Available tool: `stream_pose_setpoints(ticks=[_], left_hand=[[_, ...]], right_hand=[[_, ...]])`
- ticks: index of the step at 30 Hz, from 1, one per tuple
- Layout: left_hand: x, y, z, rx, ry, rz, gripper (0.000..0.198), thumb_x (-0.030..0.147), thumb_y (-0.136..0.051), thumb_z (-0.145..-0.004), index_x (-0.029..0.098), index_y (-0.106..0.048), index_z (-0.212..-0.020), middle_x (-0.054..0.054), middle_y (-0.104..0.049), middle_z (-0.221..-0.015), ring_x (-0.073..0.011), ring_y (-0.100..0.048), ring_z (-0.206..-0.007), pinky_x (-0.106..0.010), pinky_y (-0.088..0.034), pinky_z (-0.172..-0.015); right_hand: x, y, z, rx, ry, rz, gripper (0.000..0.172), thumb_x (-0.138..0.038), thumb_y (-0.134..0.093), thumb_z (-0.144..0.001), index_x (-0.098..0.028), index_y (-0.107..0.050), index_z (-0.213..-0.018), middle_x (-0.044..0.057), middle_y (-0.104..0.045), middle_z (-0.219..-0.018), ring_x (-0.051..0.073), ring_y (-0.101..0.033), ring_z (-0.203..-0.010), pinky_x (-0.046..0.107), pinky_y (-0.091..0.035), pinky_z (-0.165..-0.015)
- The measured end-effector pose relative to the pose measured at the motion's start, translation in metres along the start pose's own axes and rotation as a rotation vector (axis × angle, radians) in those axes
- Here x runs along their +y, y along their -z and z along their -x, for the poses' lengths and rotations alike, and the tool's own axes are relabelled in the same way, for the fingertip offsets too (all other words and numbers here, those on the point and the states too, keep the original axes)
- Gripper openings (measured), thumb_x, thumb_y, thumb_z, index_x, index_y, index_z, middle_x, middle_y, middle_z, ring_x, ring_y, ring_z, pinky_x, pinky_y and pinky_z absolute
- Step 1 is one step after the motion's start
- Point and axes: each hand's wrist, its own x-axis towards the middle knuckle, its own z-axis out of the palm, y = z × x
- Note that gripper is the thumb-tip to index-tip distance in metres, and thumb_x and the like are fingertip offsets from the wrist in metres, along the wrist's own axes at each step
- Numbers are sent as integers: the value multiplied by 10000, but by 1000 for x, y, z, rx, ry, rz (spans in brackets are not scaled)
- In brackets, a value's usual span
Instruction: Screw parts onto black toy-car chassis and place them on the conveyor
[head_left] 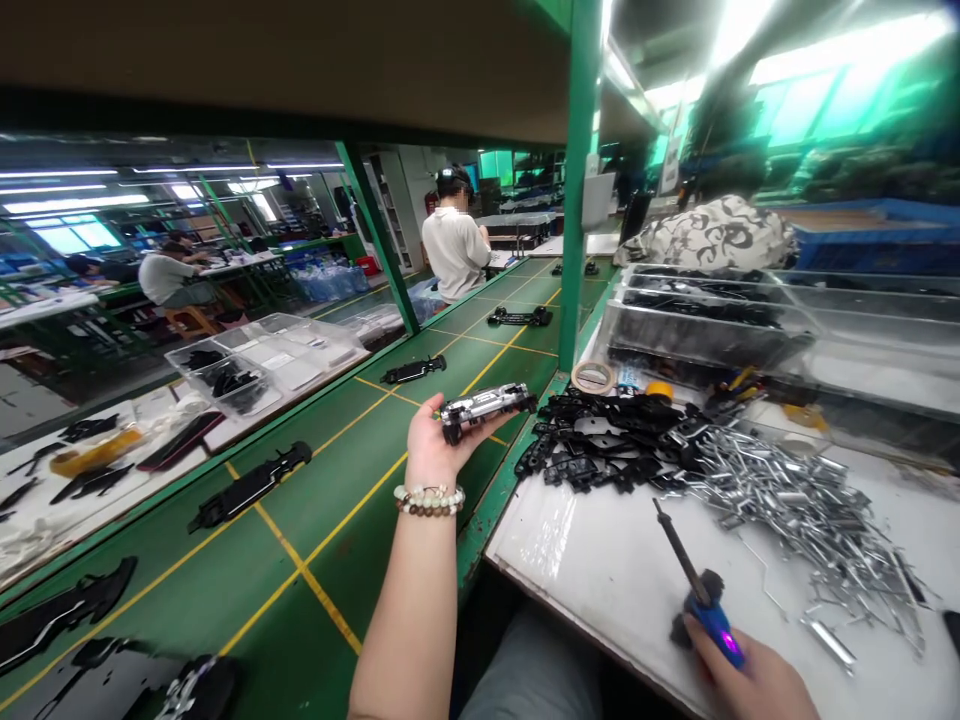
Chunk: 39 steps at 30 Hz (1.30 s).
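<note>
Strip lights [56, 203] and bright windows [810, 108] glow beyond a green post [577, 200].

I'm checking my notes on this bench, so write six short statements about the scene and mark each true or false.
1. The left hand holds a black-and-silver part. True.
2. The right hand holds a pair of scissors. False: it grips a blue-handled tool with a thin, dark shaft.
3. Silver metal pieces lie heaped on the white tabletop. True.
4. The beaded bracelets are worn on the person's right. False: they are worn on the left.
5. A roll of tape lies beside the heap of black parts. True.
6. The green surface is unmarked. False: yellow lines cross it.
</note>
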Motion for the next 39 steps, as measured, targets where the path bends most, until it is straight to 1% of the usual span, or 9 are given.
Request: stream_pose_setpoints(ticks=[5,11,15,21,24,27,31,34,39], left_hand=[[0,10,6,61,-36,-44,611,267,-418,-828,-23,-259,-1342,-339,-479,-1241,-465,-489,-1134,-649,-489,-711],[12,41,6,117,-95,-69,611,226,-396,-821,-43,-247,-1350,-349,-455,-1263,-470,-439,-1179,-645,-485,-727],[17,55,10,156,-129,-92,606,218,-387,-824,-62,-251,-1344,-356,-473,-1237,-481,-429,-1181,-651,-489,-705],[18,56,12,204,-188,-157,542,272,-422,-818,20,-382,-1296,-247,-631,-1047,-378,-637,-933,-570,-545,-656],[-2,47,15,225,-271,-212,420,304,-465,-806,94,-542,-1161,-136,-689,-866,-290,-682,-771,-455,-572,-654],[-37,37,19,79,-227,-225,360,334,-436,-826,130,-608,-1066,-95,-696,-822,-242,-681,-721,-386,-562,-689],[-79,25,24,-121,-8,-258,347,347,-397,-844,126,-627,-982,-87,-688,-780,-226,-664,-672,-367,-539,-705],[-92,20,24,-124,100,-292,346,357,-379,-849,121,-627,-904,-90,-676,-731,-225,-654,-648,-349,-530,-679],[-95,19,17,-118,121,-294,330,343,-371,-848,126,-619,-846,-72,-648,-638,-220,-648,-631,-324,-522,-645]], right_hand=[[-3,31,-11,118,84,-75,348,-549,-509,-741,-231,-545,-605,40,-634,-601,245,-598,-595,324,-464,-553],[-3,73,-24,-190,406,-131,270,-262,-563,-709,-215,-671,-951,74,-534,-1281,262,-545,-1089,341,-442,-905],[-13,74,-26,-364,522,-36,299,-178,-538,-725,-256,-681,-976,53,-550,-1253,244,-571,-1053,347,-428,-926],[-12,74,-27,-257,504,-143,220,-351,-613,-761,-239,-702,-928,69,-647,-1088,253,-627,-887,352,-480,-826],[-26,81,-31,-77,296,-430,362,-459,-631,-752,-194,-688,-990,30,-654,-617,166,-548,-470,294,-466,-499],[-65,93,-30,-97,265,-697,480,-502,-605,-773,-144,-639,-1090,-44,-453,-351,117,-388,-325,236,-305,-338],[-130,106,-25,-146,591,-561,303,-426,-711,-705,-207,-700,-914,91,-674,-1015,136,-586,-555,289,-499,-529],[-158,109,-24,-213,756,-432,228,-376,-711,-723,-223,-698,-891,59,-672,-1031,224,-623,-899,350,-498,-813],[-163,108,-22,-234,812,-336,212,-366,-673,-767,-213,-675,-915,53,-666,-1030,231,-604,-958,370,-471,-876]])
